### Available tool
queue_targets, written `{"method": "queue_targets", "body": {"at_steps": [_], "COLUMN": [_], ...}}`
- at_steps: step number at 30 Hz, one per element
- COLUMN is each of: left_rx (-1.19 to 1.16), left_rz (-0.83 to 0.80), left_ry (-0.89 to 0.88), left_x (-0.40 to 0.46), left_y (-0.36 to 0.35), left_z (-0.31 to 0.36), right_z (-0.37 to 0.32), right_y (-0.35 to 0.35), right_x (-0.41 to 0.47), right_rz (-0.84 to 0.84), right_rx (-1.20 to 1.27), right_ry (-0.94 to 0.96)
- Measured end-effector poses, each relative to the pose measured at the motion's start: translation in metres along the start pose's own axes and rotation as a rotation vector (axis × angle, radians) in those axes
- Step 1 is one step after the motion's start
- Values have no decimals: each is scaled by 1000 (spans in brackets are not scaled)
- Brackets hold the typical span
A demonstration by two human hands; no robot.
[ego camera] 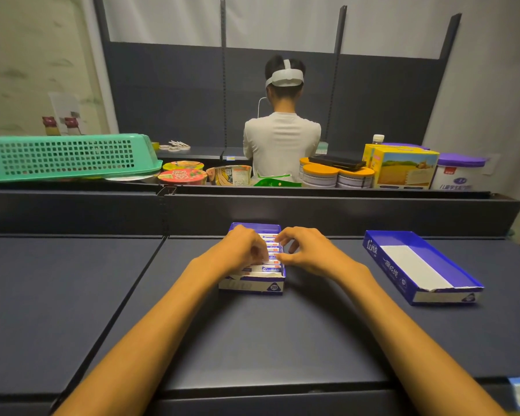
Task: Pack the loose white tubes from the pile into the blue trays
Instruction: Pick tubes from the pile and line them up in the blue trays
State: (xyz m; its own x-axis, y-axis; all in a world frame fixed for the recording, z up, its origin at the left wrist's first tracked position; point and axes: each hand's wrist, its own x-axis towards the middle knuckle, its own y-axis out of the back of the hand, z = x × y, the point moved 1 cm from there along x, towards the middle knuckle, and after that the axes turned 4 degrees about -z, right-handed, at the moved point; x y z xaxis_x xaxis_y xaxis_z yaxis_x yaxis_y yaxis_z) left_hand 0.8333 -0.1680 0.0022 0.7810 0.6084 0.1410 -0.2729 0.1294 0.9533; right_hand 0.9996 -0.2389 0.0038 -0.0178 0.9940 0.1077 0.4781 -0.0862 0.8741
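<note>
A: hands?
B: left hand (pixel 243 247) and right hand (pixel 305 249) both over the near tray (pixel 254 286), fingers curled onto the tubes (pixel 270 268).
A: tubes?
B: rowed inside it. Second tray (pixel 418 267) sits right, well apart.

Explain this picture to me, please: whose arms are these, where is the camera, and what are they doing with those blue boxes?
There is no machine here. The arms belong to a person wearing a camera on the head, so you look forward and down at their own hands. The left hand and right hand are both over a blue tray on the dark table, which is filled with a row of white tubes. The fingers are curled among the tubes; the left seems to pinch one, though the exact grip is hard to see. To the right lies a second blue tray, with no tubes in it. Beyond the table, another person stands with their back turned, near a green basket and food containers.
</note>
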Motion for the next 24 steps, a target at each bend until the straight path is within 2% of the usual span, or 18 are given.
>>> {"method": "queue_targets", "body": {"at_steps": [8, 14, 19, 24], "left_rx": [3, 49, 267, 353], "left_rz": [12, 163, 191, 154], "left_ry": [40, 185, 383, 530], "left_x": [-4, -46, -111, -188], "left_y": [3, 33, 51, 64], "left_z": [-3, -19, -46, -71], "right_z": [-1, -13, -59, -127], "right_y": [0, 5, -11, -48], "right_x": [-3, -10, -8, -5], "right_rz": [20, 77, 58, 15], "right_rx": [-37, -38, -110, -209], "right_ry": [15, 52, 172, 324]}}
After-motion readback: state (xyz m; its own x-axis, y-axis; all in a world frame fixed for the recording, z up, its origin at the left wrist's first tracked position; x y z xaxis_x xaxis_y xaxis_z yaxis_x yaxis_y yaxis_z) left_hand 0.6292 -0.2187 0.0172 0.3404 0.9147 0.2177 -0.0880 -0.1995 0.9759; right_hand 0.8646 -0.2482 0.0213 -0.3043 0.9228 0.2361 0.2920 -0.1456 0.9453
